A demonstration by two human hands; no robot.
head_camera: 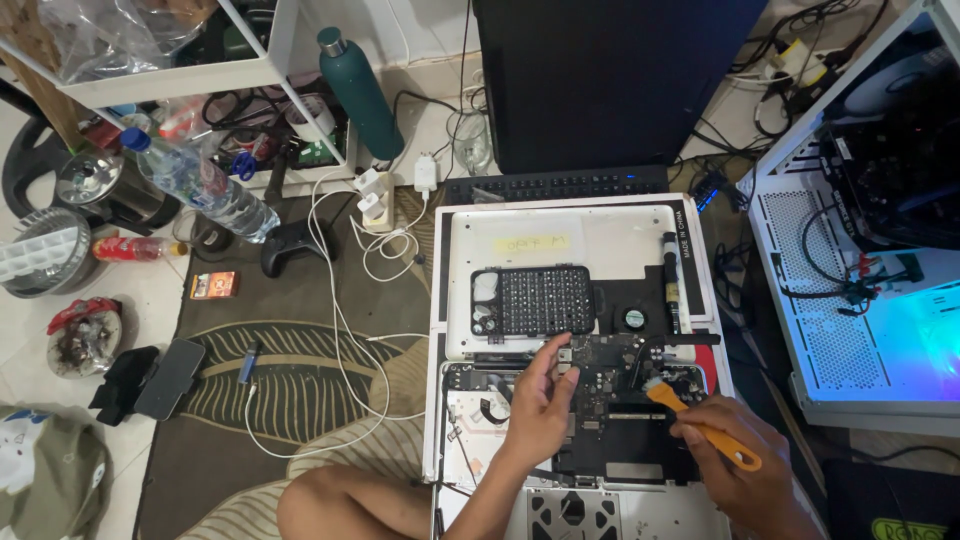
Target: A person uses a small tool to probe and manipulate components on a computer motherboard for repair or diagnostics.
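Laptop (600, 400) already opened up; left hand (540, 405) fingers steadying the logic board (610, 375), right hand (740, 470) fingers gripping orange brush (700, 425), dusting underway.

- From my seat the view is evenly and fairly brightly lit, in soft indoor light from above.
- The strongest light source I see is the open computer case (860, 330) at the right, glowing blue-white and slightly washed out.
- The white laptop lid (600, 240) reflects light without harsh glare.
- Shadows are faint; the left hand (540, 400) casts only a soft one on the board beneath.
- The dark monitor (610, 80) shows no detail.
- Straight edges bow near the borders, a wide-lens effect.
- The centre is sharp; I see slight softness in the corners.
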